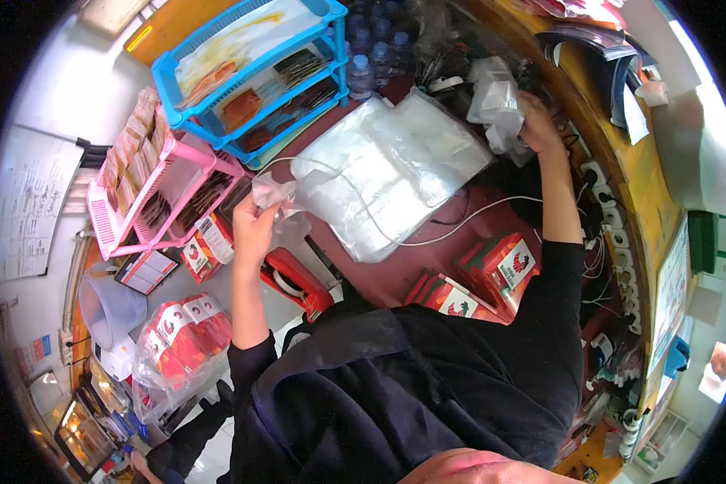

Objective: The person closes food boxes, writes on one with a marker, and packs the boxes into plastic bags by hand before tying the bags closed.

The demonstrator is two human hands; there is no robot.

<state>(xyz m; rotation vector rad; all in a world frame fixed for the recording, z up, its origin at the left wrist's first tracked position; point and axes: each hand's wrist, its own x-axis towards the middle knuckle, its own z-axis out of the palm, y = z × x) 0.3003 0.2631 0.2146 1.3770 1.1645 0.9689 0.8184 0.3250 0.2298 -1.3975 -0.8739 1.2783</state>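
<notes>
My left hand (pixel 254 230) pinches a crumpled clear plastic bag (pixel 273 192), held over the left edge of the dark red tabletop (pixel 379 282). At the far right, my right hand (pixel 538 125) grips a bunched translucent plastic bag (pixel 496 101); some of its fingers are hidden behind the plastic. Between my hands lies a stack of flat clear plastic bags (pixel 387 173). A white cable (pixel 452 235) runs across that stack. Close to my body, red-and-white printed boxes (pixel 504 270) rest on the table.
A blue tiered rack (pixel 258 81) and a pink rack (pixel 169 194) with packets stand at left. Water bottles (pixel 361 73) are at the back. A red tape dispenser (pixel 298 284) sits by my left forearm. Power sockets (pixel 609 214) line the right edge. Another person's leg (pixel 189 436) shows lower left.
</notes>
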